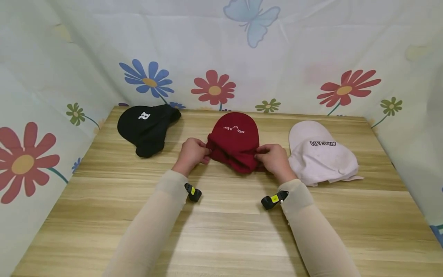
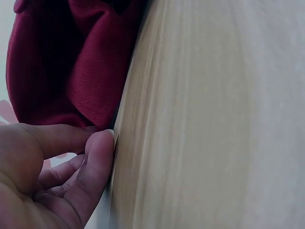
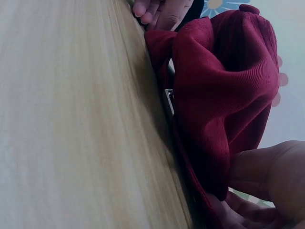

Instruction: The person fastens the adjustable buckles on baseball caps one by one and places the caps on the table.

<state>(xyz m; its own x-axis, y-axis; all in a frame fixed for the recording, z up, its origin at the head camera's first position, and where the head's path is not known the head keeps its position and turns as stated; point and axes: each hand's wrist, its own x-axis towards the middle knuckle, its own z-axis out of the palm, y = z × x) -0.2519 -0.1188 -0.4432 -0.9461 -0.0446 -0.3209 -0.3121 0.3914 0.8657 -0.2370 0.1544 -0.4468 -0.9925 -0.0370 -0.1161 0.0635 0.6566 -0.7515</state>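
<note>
A dark red baseball cap (image 1: 235, 142) with white lettering lies at the middle of the table, its brim toward the back wall and its crown slumped in folds. At the cap's left edge, my left hand (image 1: 194, 154) pinches the fabric between thumb and forefinger; the left wrist view shows the fingertips (image 2: 97, 143) meeting low by the tabletop. My right hand (image 1: 275, 159) grips the opposite edge. In the right wrist view its thumb (image 3: 252, 171) presses the red cloth (image 3: 205, 95) from outside, while other fingers are partly hidden under the edge.
A black cap (image 1: 145, 129) with a white letter lies at the back left. On the right, close to my right hand, rests a pale pink cap (image 1: 325, 157) with dark lettering. Flower-printed cloth (image 1: 277, 57) hangs behind the wooden table (image 1: 228, 231).
</note>
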